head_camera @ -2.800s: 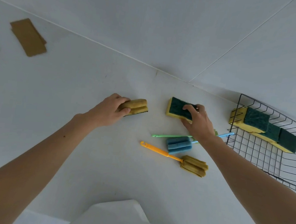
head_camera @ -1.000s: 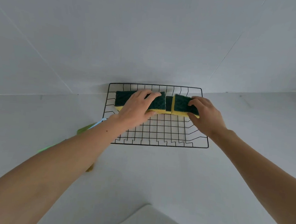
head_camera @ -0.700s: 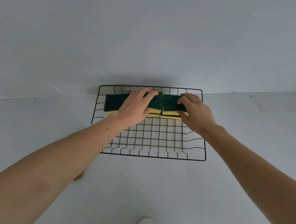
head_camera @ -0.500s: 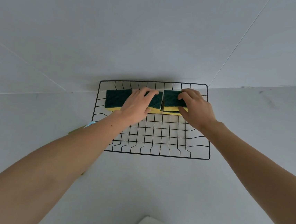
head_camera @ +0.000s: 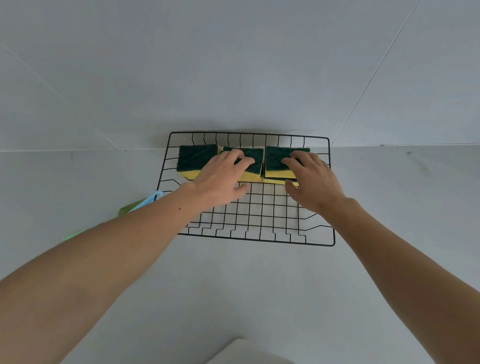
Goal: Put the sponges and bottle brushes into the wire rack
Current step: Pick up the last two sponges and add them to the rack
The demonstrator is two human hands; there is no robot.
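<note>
head view: a pale counter (head_camera: 252, 285) fills most of the frame, with the wire rack (head_camera: 319, 243) set just above centre against the wall. along the rack's upper edge a row of green-topped sponges (head_camera: 196, 155) is seen, the right end stacked two high. the left hand (head_camera: 221, 177) is laid flat on the middle sponge (head_camera: 254, 156), fingers spread, nothing gripped; the right hand (head_camera: 310, 180) rests loosely open on the stacked sponge (head_camera: 274, 160), fingertips on top. the row would best be pressed level and snug before the hands are lifted straight up, so nothing is dragged out. bottle brushes (head_camera: 146, 202) are glimpsed at left of centre, outside the rack, mostly hidden behind the left forearm.
</note>
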